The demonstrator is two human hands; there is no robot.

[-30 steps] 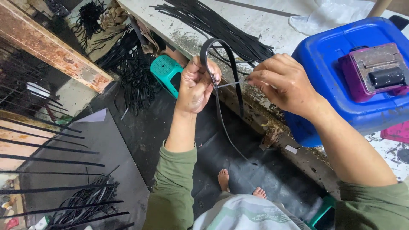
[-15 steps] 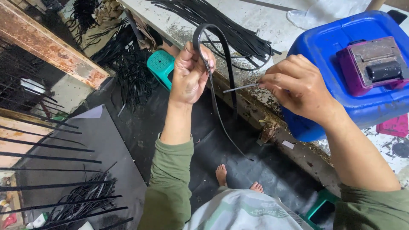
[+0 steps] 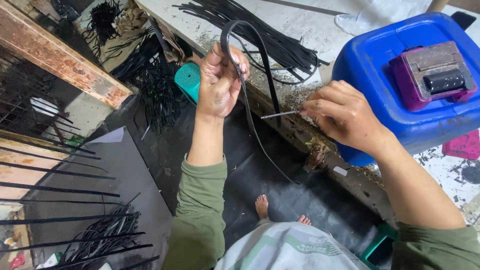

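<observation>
Strip (image 3: 250, 40), black, looped above table edge, pinched in left hand (image 3: 220, 82), tails hanging toward floor. Blade (image 3: 279, 115), thin, metal, gripped in right hand (image 3: 340, 117) fingertips, tip touching strip. Blue tub (image 3: 400, 100) just right; strip pile (image 3: 280, 30) on table (image 3: 320, 20) behind.

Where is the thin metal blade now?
In the head view, right of centre: the right hand pinches the thin metal blade, its tip touching the black strip.
</observation>
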